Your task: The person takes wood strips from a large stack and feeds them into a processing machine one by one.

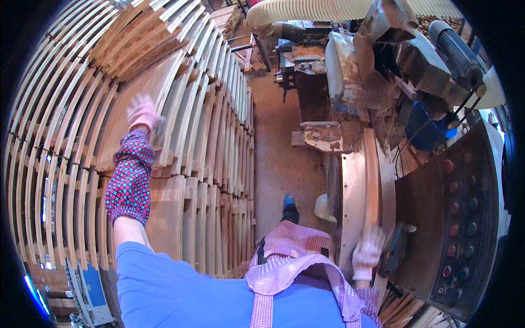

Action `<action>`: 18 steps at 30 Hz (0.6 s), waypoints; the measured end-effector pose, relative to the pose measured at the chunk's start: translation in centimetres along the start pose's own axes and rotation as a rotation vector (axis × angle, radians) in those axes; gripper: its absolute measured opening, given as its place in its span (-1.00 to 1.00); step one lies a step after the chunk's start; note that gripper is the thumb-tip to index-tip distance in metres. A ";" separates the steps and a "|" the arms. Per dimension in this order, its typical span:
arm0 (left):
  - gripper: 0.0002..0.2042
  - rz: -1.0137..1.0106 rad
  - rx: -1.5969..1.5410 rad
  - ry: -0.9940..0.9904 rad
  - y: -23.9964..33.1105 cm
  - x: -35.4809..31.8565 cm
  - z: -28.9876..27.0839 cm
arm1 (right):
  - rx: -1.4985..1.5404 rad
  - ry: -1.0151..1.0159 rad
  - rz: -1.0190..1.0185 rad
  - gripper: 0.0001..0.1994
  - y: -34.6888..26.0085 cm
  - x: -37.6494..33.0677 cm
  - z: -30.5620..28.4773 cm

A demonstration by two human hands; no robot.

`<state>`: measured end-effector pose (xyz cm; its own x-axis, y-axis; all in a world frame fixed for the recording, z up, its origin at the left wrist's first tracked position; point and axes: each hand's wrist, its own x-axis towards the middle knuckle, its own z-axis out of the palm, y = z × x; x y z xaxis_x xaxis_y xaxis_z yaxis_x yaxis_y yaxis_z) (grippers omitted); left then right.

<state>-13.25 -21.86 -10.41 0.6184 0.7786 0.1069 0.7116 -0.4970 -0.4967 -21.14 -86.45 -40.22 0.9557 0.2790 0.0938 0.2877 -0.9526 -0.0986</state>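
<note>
My left hand [143, 113], in a pink glove, reaches out over the stacked wooden boards [123, 134] on the left. Motion blurs it a little; its thumb stands off from the fingers, and nothing shows in it. On the right, my right hand [368, 250], in a pale pink glove, lies with fingers stretched forward at the near end of a wooden strip [372, 175]. That strip runs along the metal bed [353, 186] of a woodworking machine, and its far end goes under the dusty machine head [385, 71]. The right palm's underside is hidden.
Tall stacks of slats [191, 131] fill the left side. A dark control panel [465, 218] with several buttons stands at the right. Beyond are a motor [456, 52], a blue bucket [429, 128] and a ribbed hose [306, 11]. A dusty floor aisle [279, 142] runs between stacks and machine.
</note>
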 end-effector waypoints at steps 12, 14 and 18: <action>-0.53 0.312 -1.433 -0.338 2.3 -7.6 -0.9 | 0.176 0.168 0.000 -0.57 2.0 26.3 6.2; -0.48 0.409 -2.128 -0.444 5.7 -13.9 0.6 | 0.593 0.429 -0.090 -0.57 -1.5 26.9 4.1; -0.54 0.389 -2.379 -0.364 15.7 -23.3 4.7 | 1.426 -0.080 -0.370 -0.50 -10.5 17.5 -4.3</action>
<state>-18.07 -46.03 -24.74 0.8817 0.4662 0.0722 -0.1953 0.2213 0.9555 -7.69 -72.04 -33.24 0.8031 0.5253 0.2812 0.2819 0.0809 -0.9560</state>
